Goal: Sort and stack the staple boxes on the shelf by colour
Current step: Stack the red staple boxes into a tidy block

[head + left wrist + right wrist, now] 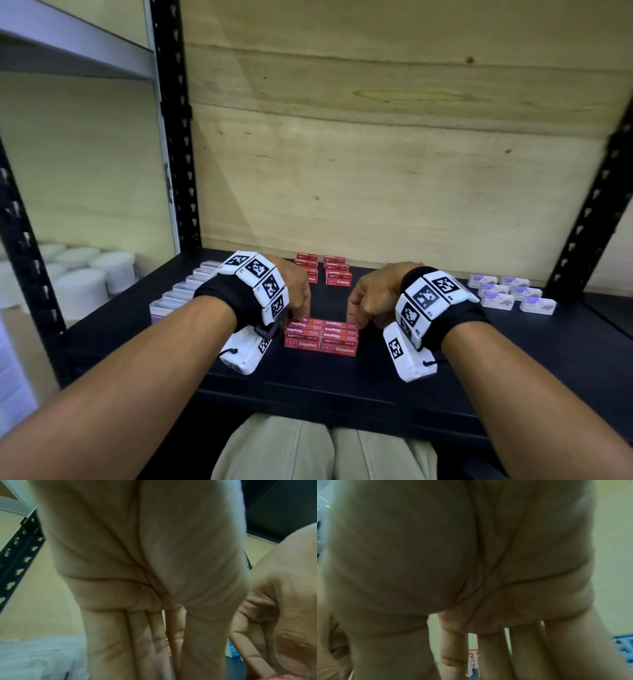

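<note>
Staple boxes (321,339) on shelf (479,359), long axis left-right; left hand (296,287), right hand (373,294) touch far corners, fingers straight, equally near.

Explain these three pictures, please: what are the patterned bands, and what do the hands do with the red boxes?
This is a person with bare hands, no machine. The wide picture comes from a head camera; the other two come from cameras on the wrists, so they show mostly palm. The patterned bands carry those cameras. On the black shelf lies a block of red staple boxes; the left hand and the right hand touch its far edge, fingers down. Behind it stand more staple boxes.
</note>
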Demonstrator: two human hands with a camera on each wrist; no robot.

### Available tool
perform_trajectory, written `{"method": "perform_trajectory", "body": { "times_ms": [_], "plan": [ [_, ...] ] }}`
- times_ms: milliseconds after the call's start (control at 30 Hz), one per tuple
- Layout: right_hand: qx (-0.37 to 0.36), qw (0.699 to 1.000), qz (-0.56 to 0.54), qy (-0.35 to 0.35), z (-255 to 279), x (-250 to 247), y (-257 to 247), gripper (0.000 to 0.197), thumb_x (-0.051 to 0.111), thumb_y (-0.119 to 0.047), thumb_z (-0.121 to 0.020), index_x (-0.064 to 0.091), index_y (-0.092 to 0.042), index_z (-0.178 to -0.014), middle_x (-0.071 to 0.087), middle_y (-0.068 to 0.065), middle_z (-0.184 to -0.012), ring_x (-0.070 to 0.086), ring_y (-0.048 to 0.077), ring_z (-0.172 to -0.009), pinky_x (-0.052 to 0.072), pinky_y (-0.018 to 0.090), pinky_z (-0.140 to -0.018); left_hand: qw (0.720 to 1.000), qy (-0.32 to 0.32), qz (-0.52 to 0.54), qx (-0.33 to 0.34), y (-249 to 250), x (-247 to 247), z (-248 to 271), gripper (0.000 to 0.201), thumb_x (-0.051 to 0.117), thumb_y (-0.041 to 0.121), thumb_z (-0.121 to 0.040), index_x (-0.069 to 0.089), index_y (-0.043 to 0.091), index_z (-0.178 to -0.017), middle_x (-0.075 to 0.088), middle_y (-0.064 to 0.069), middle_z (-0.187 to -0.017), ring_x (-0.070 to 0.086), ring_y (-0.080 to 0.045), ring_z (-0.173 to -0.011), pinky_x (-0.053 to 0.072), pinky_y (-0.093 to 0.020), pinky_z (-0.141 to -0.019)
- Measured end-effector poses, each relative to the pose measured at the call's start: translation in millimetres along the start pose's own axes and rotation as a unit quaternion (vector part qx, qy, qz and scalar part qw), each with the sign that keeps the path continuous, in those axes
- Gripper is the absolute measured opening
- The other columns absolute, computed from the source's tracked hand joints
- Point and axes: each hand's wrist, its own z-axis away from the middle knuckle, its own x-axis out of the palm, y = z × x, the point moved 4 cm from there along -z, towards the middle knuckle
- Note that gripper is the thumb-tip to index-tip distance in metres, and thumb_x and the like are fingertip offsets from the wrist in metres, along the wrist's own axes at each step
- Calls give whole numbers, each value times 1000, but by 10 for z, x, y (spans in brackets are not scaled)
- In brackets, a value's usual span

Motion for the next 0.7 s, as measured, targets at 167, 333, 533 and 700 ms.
{"method": "perform_trajectory", "body": {
  "times_ms": [167,333,533,700],
  "plan": [
    [2,1000,-1,-1,2,3,-1,28,62,-13,-94,68,-14,-121,59,-7,-86,54,10,-72,48,24,-68,1000,-10,13,8,-19,7,-5,20,58,1,-91,75,13,-91,75,-7,-88,72,-18,-76,60,-36,-77],
    [9,1000,-17,-24,-87,-85,54,27,62,-14,-94,67,-14,-121,68,5,-106,64,20,-84,53,29,-72,999,37,21,3,-20,-186,10,16,59,8,-90,73,12,-97,75,0,-77,74,-21,-72,60,-37,-75],
    [-11,996,-58,60,-436,-493,184,17,55,-8,-96,67,-17,-89,71,2,-91,71,22,-81,58,27,-56,984,163,-67,13,42,-703,-46,8,66,27,-88,72,22,-92,74,6,-73,71,-11,-69,55,-22,-67],
    [-10,991,22,134,-759,-846,176,14,66,-21,-93,70,-16,-105,66,-4,-65,59,7,-53,55,24,-62,975,179,-133,12,48,-997,-336,7,68,27,-87,74,26,-91,69,15,-63,62,3,-54,45,-15,-57]
  ]
}}
